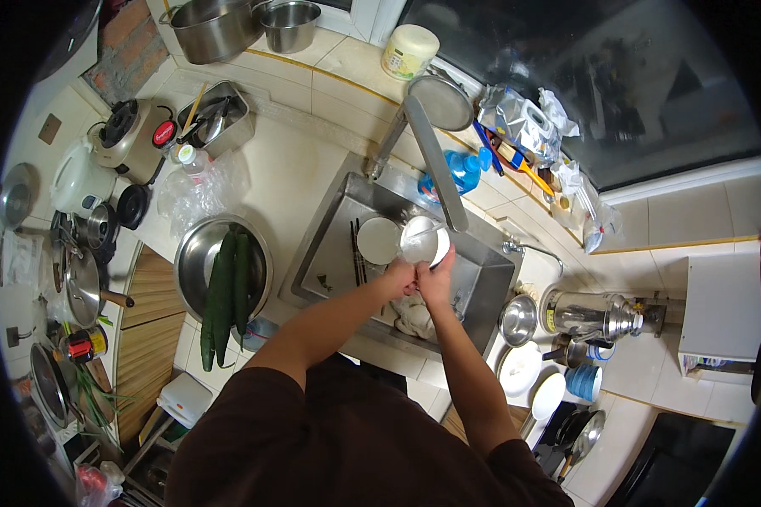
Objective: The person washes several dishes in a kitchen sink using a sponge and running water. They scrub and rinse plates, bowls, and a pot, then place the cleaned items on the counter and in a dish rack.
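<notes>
Water from the faucet [441,171] runs into a white bowl [424,237] over the stainless steel sink [314,253]. My right hand [436,279] grips the bowl's right and lower side. Close against it, my left hand [401,277] is at the bowl's lower left edge; its fingers are curled, and whether they hold anything is hidden. Another white bowl [378,241] sits in the sink, left of the held one, with dark chopsticks [357,253] beside it. A pale wet cloth [414,319] lies below my hands, partly covered by my right wrist.
Left of the sink, a steel basin [190,272] holds long green cucumbers [221,298]. A blue detergent bottle [463,171] stands behind the sink. To the right are a steel bowl [519,320], white plates [520,369] and a metal thermos flask [583,314].
</notes>
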Demonstrator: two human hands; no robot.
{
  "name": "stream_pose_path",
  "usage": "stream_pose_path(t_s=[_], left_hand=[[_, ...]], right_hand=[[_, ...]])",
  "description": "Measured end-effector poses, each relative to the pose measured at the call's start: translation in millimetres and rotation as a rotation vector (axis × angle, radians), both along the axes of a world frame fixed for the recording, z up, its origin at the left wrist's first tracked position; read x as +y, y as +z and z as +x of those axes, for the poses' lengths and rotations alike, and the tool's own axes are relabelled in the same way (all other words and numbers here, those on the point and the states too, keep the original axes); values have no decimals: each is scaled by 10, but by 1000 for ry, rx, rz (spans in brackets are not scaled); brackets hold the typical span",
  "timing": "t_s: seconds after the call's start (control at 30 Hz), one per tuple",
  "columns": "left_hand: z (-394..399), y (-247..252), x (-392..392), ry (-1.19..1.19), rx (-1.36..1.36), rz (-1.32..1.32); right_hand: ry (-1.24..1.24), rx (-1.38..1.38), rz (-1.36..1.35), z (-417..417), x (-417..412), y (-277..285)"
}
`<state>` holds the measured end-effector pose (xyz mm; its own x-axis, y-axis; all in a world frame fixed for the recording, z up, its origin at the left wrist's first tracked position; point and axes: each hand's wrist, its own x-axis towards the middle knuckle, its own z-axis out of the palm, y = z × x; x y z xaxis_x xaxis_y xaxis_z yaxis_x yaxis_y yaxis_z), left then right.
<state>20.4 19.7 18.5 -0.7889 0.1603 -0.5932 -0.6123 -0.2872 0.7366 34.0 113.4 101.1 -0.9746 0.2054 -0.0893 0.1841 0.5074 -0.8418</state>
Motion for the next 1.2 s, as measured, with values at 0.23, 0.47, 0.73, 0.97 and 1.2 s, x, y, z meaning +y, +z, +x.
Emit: stream_pose_path(t_s=[0.23,0.47,0.73,0.97,1.2], left_hand=[[-1,-105,-119,-144,-201,246],[-7,-102,-133,12,-172,305],[-7,-239,-163,169,202,15],[111,-204,-514,36,-140,-17],[370,-398,-967,182,-324,1]], right_hand=[[95,108,156,-60,106,-158],[-20,-81,-279,-138,184,-507],[-17,-121,-315,-148,106,-353],[-135,-186,-212,-317,45,-650],[-421,-375,-1136,-251,-2,-697]])
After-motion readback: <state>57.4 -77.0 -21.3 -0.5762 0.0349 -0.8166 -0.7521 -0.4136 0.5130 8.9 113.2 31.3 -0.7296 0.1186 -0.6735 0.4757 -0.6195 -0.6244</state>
